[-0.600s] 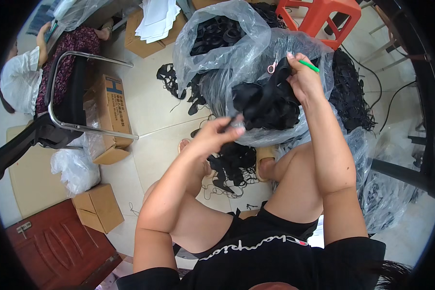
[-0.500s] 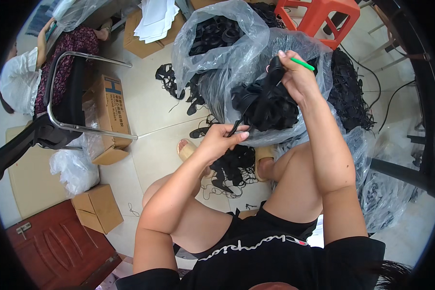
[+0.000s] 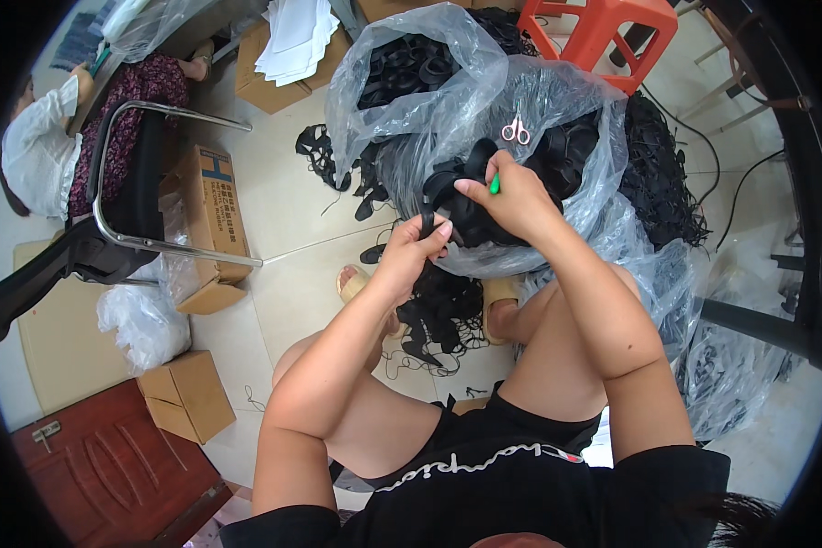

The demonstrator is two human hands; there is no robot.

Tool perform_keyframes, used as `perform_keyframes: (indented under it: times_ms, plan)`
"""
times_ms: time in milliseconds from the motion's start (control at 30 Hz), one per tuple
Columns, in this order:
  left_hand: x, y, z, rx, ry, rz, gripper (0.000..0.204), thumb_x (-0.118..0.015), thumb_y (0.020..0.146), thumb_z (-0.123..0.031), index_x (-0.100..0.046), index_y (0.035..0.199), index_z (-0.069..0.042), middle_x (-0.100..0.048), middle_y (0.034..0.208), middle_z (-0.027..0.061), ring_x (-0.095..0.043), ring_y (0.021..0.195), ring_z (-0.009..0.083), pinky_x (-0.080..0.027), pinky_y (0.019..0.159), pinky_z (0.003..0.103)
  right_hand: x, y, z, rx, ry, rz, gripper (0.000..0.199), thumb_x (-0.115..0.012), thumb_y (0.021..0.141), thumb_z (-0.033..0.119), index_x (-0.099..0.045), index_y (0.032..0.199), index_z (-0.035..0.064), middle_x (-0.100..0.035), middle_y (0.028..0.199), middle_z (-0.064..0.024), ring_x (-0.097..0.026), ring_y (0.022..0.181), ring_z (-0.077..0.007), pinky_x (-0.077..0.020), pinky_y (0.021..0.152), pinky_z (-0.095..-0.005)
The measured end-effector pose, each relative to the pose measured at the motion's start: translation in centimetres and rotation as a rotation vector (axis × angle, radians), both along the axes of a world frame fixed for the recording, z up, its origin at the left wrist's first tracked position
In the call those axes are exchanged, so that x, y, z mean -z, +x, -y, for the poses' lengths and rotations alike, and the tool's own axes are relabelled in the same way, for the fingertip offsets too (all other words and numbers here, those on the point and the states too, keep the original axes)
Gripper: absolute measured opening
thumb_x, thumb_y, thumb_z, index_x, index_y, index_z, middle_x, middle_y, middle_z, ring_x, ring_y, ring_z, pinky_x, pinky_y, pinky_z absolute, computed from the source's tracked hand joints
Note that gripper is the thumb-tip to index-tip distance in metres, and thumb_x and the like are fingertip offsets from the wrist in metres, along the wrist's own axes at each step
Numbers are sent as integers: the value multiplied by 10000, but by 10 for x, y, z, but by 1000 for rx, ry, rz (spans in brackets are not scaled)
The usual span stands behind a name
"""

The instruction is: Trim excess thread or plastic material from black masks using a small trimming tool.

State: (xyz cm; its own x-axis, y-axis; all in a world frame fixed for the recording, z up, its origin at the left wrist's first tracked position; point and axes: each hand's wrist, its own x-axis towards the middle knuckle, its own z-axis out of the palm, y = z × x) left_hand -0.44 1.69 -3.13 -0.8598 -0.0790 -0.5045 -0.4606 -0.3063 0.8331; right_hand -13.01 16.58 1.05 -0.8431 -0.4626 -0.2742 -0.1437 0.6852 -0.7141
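Note:
My left hand (image 3: 411, 251) is closed, pinching the near end of a black rubbery strip (image 3: 427, 217) between thumb and fingers. Just to its right, my right hand (image 3: 522, 203) is closed around a slim green tool (image 3: 495, 184); its working end is hidden. Those fingers also touch a curved black piece (image 3: 480, 160), and whether it joins the strip I cannot tell. Both hands are over an open clear plastic bag (image 3: 557, 87) that holds many black curved pieces (image 3: 568, 153). Small scissors with pale pink handles (image 3: 516, 133) lie on the bag beyond my right hand.
Another bag of black pieces (image 3: 409, 68) stands behind. Black scrap (image 3: 443, 315) lies between my feet, with more scrap (image 3: 648, 173) at the right. A red-orange stool (image 3: 603, 41) is far right; cartons (image 3: 187, 393) and a chair (image 3: 123, 205) with a seated person are left.
My right hand has come down and left, closer to my left hand, with the green tool in it. My left hand has shifted slightly. The scissors now show in full.

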Motion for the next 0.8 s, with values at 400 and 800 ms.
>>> perform_keyframes:
  times_ms: [400, 800]
  plan:
    - [-8, 1, 8, -146, 199, -115, 83, -562, 937, -162, -585, 915, -85, -577, 798, -16, -489, 643, 74, -475, 774, 288, -12, 5, 15, -476, -348, -793, 250, -665, 664, 46, -509, 858, 55, -525, 970, -100, -503, 997, -302, -383, 880, -410]
    - [4, 9, 28, -91, -77, 78, 135, -591, 924, -201, -608, 880, -74, -585, 766, -15, -516, 658, 75, -447, 705, 248, -18, -32, -16, -162, -780, -119, 197, -672, 827, 91, -476, 814, 80, -559, 788, 11, -536, 774, -94, -438, 713, -248]
